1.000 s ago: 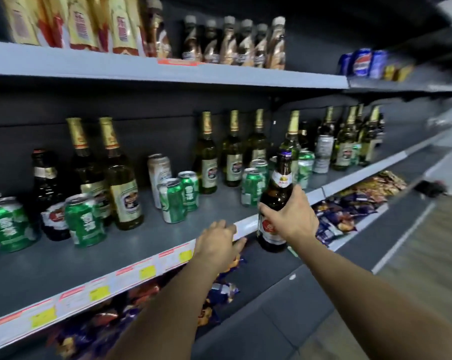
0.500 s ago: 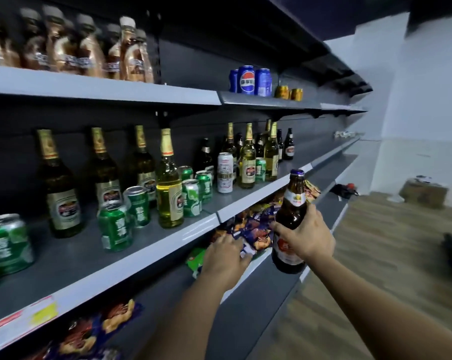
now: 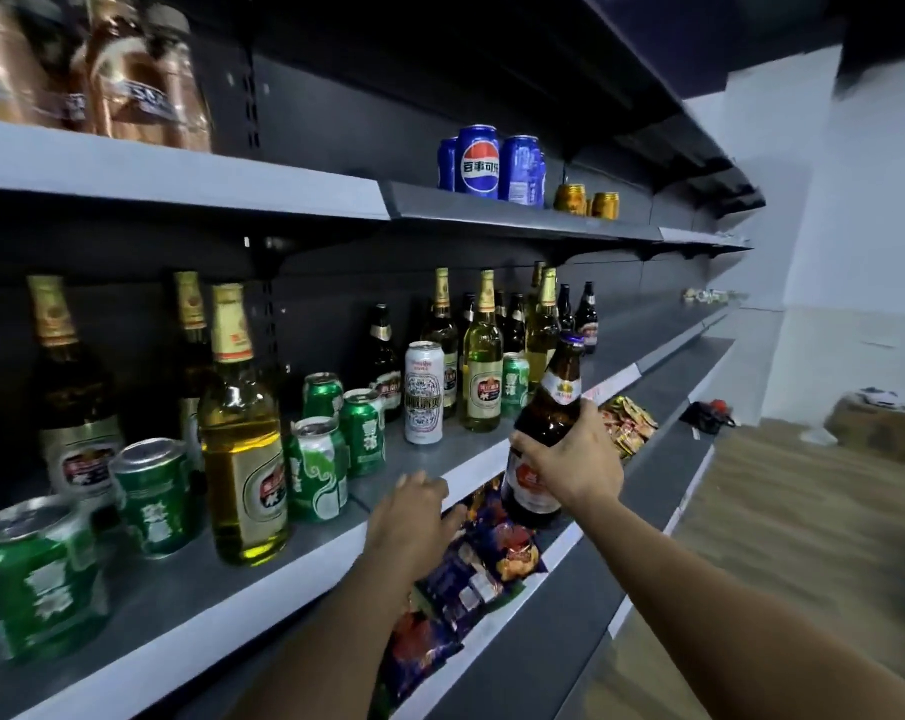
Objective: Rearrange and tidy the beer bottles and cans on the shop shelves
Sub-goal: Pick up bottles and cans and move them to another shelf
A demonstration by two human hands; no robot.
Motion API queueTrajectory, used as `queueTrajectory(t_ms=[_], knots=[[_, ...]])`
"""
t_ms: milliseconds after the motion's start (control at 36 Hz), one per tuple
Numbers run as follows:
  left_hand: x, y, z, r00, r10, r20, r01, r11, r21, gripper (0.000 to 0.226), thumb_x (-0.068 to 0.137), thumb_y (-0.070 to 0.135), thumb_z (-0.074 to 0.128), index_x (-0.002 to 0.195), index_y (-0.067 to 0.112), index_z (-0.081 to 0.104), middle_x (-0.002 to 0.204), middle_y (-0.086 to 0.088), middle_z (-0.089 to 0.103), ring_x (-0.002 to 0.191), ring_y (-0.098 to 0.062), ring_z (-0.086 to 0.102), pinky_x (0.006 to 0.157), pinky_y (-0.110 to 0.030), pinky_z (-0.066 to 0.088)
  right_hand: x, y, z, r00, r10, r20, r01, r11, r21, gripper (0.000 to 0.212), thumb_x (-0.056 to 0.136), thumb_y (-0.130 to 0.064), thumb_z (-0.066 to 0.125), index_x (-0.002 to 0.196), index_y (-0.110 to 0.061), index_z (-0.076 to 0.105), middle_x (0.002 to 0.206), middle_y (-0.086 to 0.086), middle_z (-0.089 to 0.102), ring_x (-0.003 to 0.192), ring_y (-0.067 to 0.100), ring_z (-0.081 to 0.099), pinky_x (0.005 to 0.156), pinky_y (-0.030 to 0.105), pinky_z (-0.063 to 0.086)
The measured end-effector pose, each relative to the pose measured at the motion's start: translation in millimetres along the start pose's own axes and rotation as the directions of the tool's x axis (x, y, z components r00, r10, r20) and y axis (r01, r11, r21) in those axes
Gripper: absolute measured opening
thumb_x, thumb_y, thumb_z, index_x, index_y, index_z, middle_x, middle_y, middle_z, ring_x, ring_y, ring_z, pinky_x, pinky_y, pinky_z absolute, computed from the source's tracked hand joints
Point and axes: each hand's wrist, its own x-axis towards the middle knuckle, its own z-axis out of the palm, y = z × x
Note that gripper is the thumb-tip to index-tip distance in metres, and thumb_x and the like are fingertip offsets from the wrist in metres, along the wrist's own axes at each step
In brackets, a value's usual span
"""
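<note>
Dark grey metal shelving (image 3: 518,220) with pale front edges runs along the left toward a white wall (image 3: 876,210), above a wood-patterned floor (image 3: 783,522) where a cardboard box (image 3: 879,426) sits near the wall.

My right hand (image 3: 570,462) grips a brown glass beer bottle (image 3: 544,433) with a blue cap, upright, in front of the grey metal middle shelf (image 3: 466,459). My left hand (image 3: 414,517) hovers at seven o'clock of it, fingers loosely spread, holding nothing, over the shelf's front edge. At ten o'clock of the bottle stands a white tall can (image 3: 424,392); green cans (image 3: 318,467) and a yellow-filled clear bottle (image 3: 242,449) stand at nine. Colourful snack packets (image 3: 471,569) lie below, at six o'clock.
</note>
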Motion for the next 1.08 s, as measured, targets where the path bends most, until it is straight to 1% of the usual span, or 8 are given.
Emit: queueTrajectory(t_ms=[194, 278, 444, 528, 639, 889, 972, 1083], knots=[[92, 6, 10, 1.000, 0.023, 0.008, -0.023, 1.000, -0.015, 0.044, 0.099, 0.044, 0.039, 0.128, 0.013, 0.051, 0.131, -0.008, 0.047, 0.119, -0.025, 0.045, 0.093, -0.038, 0.042, 74, 0, 40, 0.999, -0.036, 0.038, 0.037, 0.999, -0.027, 0.064, 0.073, -0.055, 0.074, 0.112, -0.023, 0.036, 0.116, 0.003, 0.060, 0.105, 0.028, 0.060, 0.074, 0.036, 0.048], [126, 23, 25, 0.996, 0.087, 0.025, -0.086, 0.996, -0.026, 0.044, 0.098, 0.044, 0.040, 0.132, 0.018, 0.051, 0.134, -0.006, 0.046, 0.121, -0.024, 0.043, 0.097, -0.038, 0.041, 101, 13, 47, 0.999, -0.025, 0.029, 0.026, 0.999, -0.032, 0.067, 0.071, -0.057, 0.075, 0.113, -0.022, 0.037, 0.115, 0.003, 0.061, 0.103, 0.028, 0.061, 0.075, 0.039, 0.051], [181, 66, 50, 0.980, 0.179, 0.083, -0.173, 0.983, -0.065, 0.044, 0.099, 0.043, 0.040, 0.137, 0.020, 0.046, 0.139, -0.005, 0.041, 0.127, -0.024, 0.038, 0.102, -0.036, 0.037, 153, 58, 41, 1.000, 0.003, 0.008, -0.002, 0.997, -0.073, 0.064, 0.072, -0.056, 0.075, 0.112, -0.020, 0.039, 0.105, 0.001, 0.063, 0.097, 0.026, 0.061, 0.065, 0.031, 0.042], [209, 92, 67, 0.975, 0.205, 0.090, -0.199, 0.978, -0.064, 0.044, 0.099, 0.045, 0.039, 0.135, 0.020, 0.048, 0.140, -0.005, 0.042, 0.128, -0.024, 0.038, 0.102, -0.037, 0.038, 181, 87, 32, 1.000, 0.011, -0.020, -0.013, 0.997, -0.077, 0.061, 0.071, -0.054, 0.076, 0.107, -0.021, 0.040, 0.104, -0.001, 0.062, 0.096, 0.025, 0.061, 0.065, 0.032, 0.041], [250, 133, 90, 0.970, 0.232, 0.065, -0.228, 0.971, -0.066, 0.042, 0.099, 0.043, 0.041, 0.131, 0.018, 0.051, 0.137, -0.006, 0.045, 0.125, -0.025, 0.040, 0.100, -0.039, 0.039, 223, 128, 20, 0.999, 0.015, -0.032, -0.018, 0.996, -0.092, 0.062, 0.071, -0.052, 0.076, 0.114, -0.022, 0.043, 0.105, 0.000, 0.062, 0.097, 0.025, 0.060, 0.067, 0.033, 0.043], [342, 237, 123, 0.984, 0.176, 0.000, -0.175, 0.984, -0.038, 0.039, 0.097, 0.041, 0.045, 0.129, 0.020, 0.054, 0.127, -0.007, 0.054, 0.116, -0.025, 0.051, 0.087, -0.034, 0.043, 341, 218, -9, 1.000, -0.002, 0.013, 0.003, 0.996, -0.090, 0.059, 0.070, -0.050, 0.078, 0.110, -0.026, 0.042, 0.102, -0.004, 0.060, 0.094, 0.024, 0.059, 0.070, 0.035, 0.045], [370, 256, 134, 0.990, 0.142, -0.027, -0.143, 0.988, -0.055, 0.040, 0.097, 0.042, 0.046, 0.129, 0.020, 0.055, 0.126, -0.005, 0.054, 0.114, -0.024, 0.052, 0.086, -0.033, 0.044, 377, 239, -13, 0.999, -0.028, 0.032, 0.031, 0.995, -0.098, 0.060, 0.071, -0.052, 0.077, 0.113, -0.026, 0.043, 0.103, -0.003, 0.060, 0.093, 0.023, 0.059, 0.068, 0.032, 0.042], [407, 278, 154, 0.996, 0.083, -0.017, -0.084, 0.994, -0.066, 0.040, 0.097, 0.043, 0.045, 0.128, 0.019, 0.055, 0.126, -0.005, 0.054, 0.113, -0.024, 0.054, 0.088, -0.032, 0.046, 423, 265, -8, 0.998, -0.046, 0.033, 0.048, 0.997, -0.062, 0.063, 0.071, -0.051, 0.077, 0.119, -0.026, 0.043, 0.110, 0.001, 0.062, 0.098, 0.026, 0.060, 0.072, 0.035, 0.047]])
